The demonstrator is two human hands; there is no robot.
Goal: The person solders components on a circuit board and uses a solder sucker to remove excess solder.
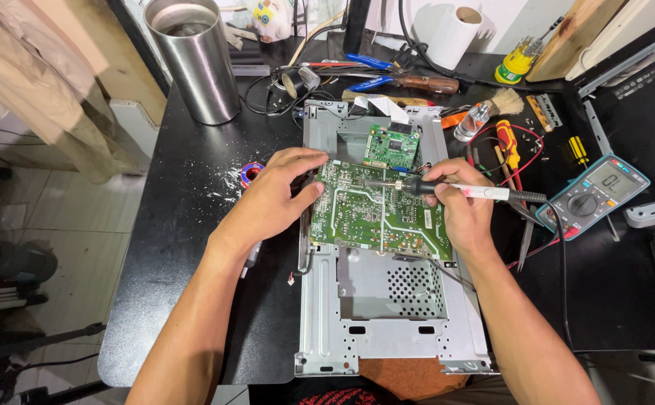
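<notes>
A large green circuit board (376, 214) lies tilted on a grey metal chassis (387, 315) on the black table. My left hand (275, 195) rests on the board's left edge, fingers spread over its top corner. My right hand (458, 202) grips a soldering iron (455, 190) like a pen; its tip points left and touches the upper middle of the board. A smaller green board (392, 146) sits on the chassis just behind.
A steel cylinder (196, 60) stands at back left. A solder spool (251, 175) lies by my left hand. A multimeter (593, 196) with red leads sits at right. Pliers, screwdrivers, a brush (503, 103), a small bottle and a paper roll (455, 34) crowd the back.
</notes>
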